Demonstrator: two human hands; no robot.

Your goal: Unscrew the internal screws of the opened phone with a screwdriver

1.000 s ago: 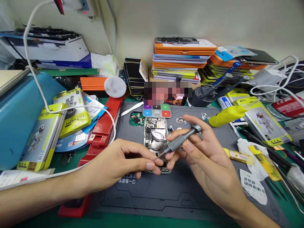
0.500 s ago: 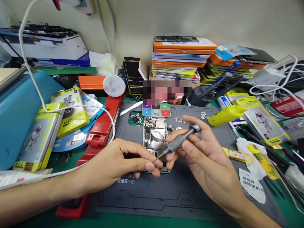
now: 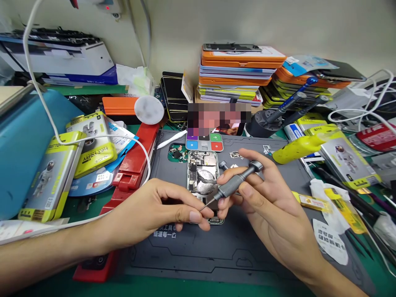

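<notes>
My right hand point(image 3: 269, 206) holds a grey precision screwdriver point(image 3: 233, 185), its knobbed end up to the right and its thin shaft slanting down to the left. The thumb and fingertips of my left hand point(image 3: 173, 210) are pinched around the screwdriver's tip. Whether a tiny screw sits there is too small to tell. Beneath the hands lies an opened phone point(image 3: 202, 165), its inner parts bare; its lower part is partly hidden by my fingers. Another knobbed tool end point(image 3: 223, 165) shows just behind my right fingers, its lower part hidden.
Under the phone lies a grey work mat point(image 3: 198, 255). A red clamp-like stand point(image 3: 133, 165) and battery boxes point(image 3: 49, 177) are on the left. Behind the phone is a coloured pad point(image 3: 216, 146). A screwdriver holder point(image 3: 262, 123), a yellow bottle point(image 3: 297, 149) and stacked cases point(image 3: 238, 66) stand farther back.
The view has shifted slightly. Both hands keep the same hold, with the screwdriver tip still between my left fingertips.
</notes>
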